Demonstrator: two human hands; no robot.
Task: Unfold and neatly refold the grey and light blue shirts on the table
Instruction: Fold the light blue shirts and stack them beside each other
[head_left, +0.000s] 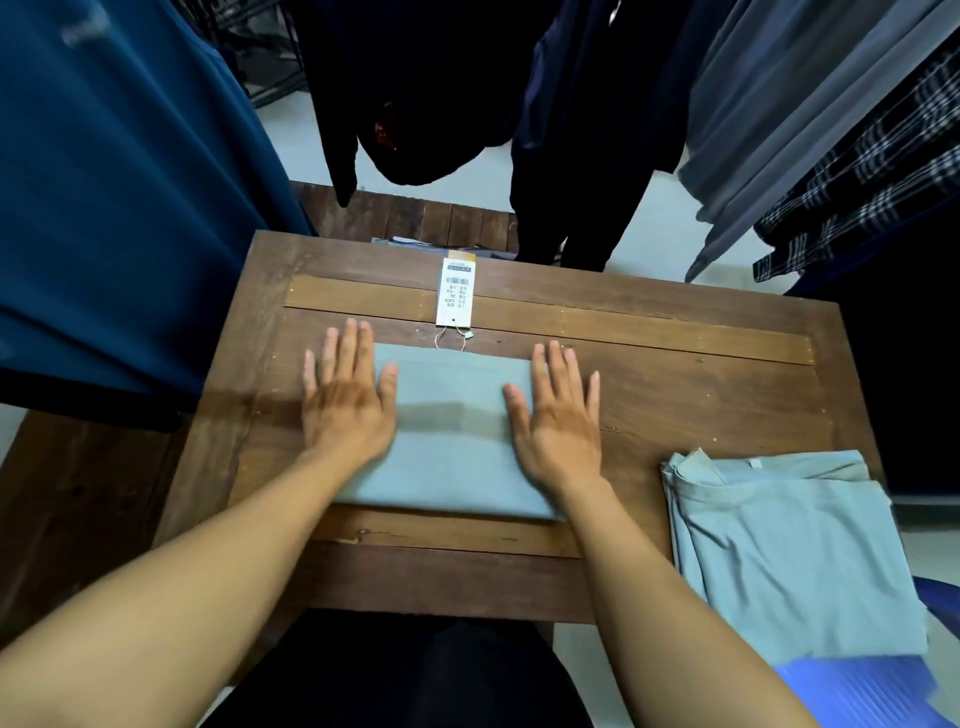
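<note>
A grey shirt (449, 431), folded into a neat rectangle, lies in the middle of the wooden table (675, 374). Its white price tag (455, 293) lies on a string just beyond its far edge. My left hand (345, 400) presses flat on the shirt's left edge with the fingers straight. Flat on the right edge, fingers spread, is my right hand (561, 415). A light blue shirt (789, 551) lies loosely folded at the table's near right corner, hanging over the edge.
Hanging clothes surround the table: a teal garment (119, 197) at the left, dark ones (587, 104) at the back, grey and plaid ones (857, 156) at the right. Something blue and ribbed (852, 691) shows at the bottom right. A lower wooden surface (78, 509) stands to the left.
</note>
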